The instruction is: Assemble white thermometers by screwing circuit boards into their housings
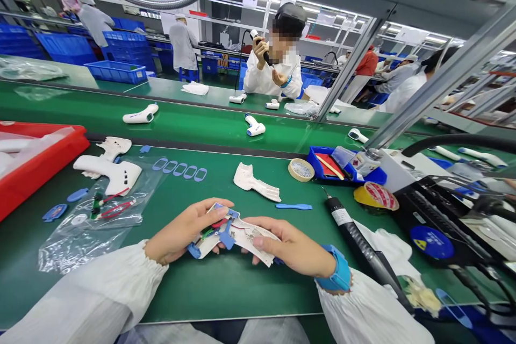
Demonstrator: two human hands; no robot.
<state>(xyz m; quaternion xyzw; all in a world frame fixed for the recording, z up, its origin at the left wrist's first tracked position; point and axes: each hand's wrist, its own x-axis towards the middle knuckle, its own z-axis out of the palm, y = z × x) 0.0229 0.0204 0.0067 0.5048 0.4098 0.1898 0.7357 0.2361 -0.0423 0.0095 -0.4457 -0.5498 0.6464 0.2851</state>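
Both my hands hold one opened white thermometer housing (244,237), its inside turned up with wires and blue parts showing. My left hand (183,231) grips the wider head end, thumb on top near a blue piece and red and green wires. Around the handle end my right hand (284,244) is closed, thumb pressed on the inner side; a blue band circles that wrist. Just beyond lies a separate white housing half (257,183), with a blue plastic pry stick (294,206) beside it. Fingers under the housing are partly hidden.
To the left are a red bin (48,166), white shells (108,169) and a plastic bag (97,231) with wired parts. A black electric screwdriver (363,244) lies at right, near a tape roll (301,170) and blue tray (312,164). A co-worker (274,70) sits across the green belt (193,131).
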